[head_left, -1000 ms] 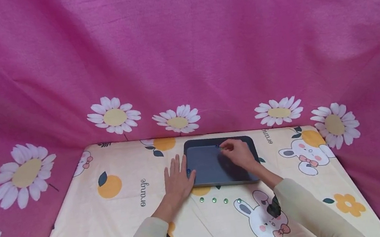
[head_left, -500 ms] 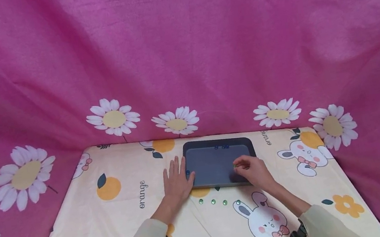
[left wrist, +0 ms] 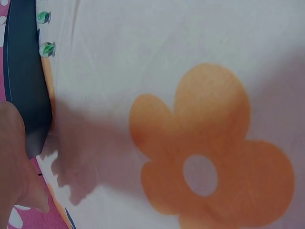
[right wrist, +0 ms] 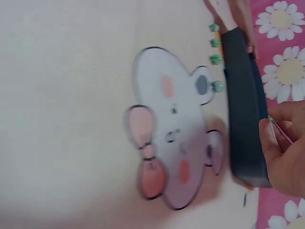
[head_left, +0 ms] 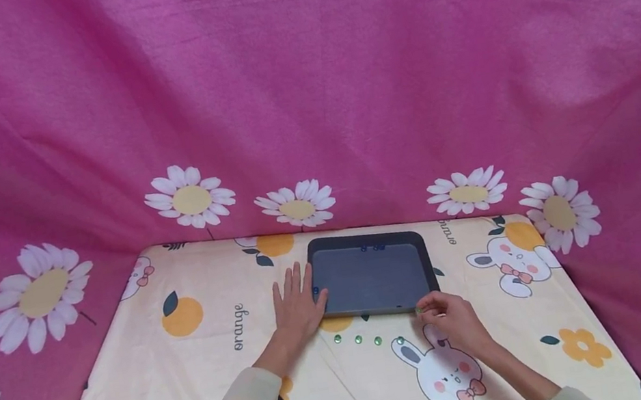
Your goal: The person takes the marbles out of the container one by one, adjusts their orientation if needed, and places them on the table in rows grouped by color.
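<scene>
My left hand [head_left: 299, 303] lies flat with straight fingers along the left side of a dark grey baking tray [head_left: 370, 279], its thumb over the tray's rim. My right hand [head_left: 453, 320] is at the tray's near right corner and pinches a small green marble [right wrist: 272, 119] between thumb and fingertips. In front of the tray, a row of green marbles [head_left: 377, 341] sits on the cloth. Inside, several blue marbles [head_left: 375, 247] lie by the far wall. One more blue marble [head_left: 315, 290] is at the left wall beside my left thumb.
A cream cloth with printed rabbits, oranges and flowers covers the table [head_left: 213, 396]. Behind and at both sides hangs a pink curtain [head_left: 341, 86] with daisies. The tray stands near the table's back edge.
My right hand has drawn back from the tray's far side to its near right corner, with the green marble between its fingertips. The left hand has stayed in place.
</scene>
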Demonstrator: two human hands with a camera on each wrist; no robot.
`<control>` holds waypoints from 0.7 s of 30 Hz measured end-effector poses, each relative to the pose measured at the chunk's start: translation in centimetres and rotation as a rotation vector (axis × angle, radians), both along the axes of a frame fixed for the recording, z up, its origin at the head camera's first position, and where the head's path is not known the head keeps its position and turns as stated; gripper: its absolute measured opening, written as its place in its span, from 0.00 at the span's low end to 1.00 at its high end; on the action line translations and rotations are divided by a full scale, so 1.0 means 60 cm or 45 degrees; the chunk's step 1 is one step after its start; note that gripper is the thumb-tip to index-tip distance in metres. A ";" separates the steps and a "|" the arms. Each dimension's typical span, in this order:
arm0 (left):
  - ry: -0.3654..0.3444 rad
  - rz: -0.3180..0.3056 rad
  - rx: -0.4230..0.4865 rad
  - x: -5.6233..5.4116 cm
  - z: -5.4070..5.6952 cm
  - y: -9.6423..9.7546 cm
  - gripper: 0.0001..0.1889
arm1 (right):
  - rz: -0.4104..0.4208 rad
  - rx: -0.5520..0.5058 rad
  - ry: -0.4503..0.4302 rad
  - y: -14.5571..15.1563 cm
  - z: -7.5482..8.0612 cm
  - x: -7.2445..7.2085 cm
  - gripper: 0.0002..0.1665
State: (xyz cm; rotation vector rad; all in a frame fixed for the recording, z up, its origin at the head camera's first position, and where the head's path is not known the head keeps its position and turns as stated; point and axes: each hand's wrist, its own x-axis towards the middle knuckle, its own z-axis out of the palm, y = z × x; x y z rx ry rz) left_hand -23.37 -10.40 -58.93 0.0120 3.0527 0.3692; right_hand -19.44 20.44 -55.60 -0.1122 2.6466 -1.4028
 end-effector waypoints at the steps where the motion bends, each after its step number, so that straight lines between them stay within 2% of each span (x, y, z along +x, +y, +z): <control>1: -0.004 0.001 -0.007 0.000 0.000 0.000 0.40 | 0.002 0.002 -0.010 0.001 -0.003 0.003 0.10; 8: 0.008 0.001 -0.014 0.001 0.000 -0.001 0.40 | -0.027 0.041 -0.088 0.006 -0.022 0.023 0.09; 21: 0.032 -0.003 -0.054 0.000 0.001 -0.001 0.40 | -0.012 0.070 -0.066 0.007 -0.047 0.028 0.09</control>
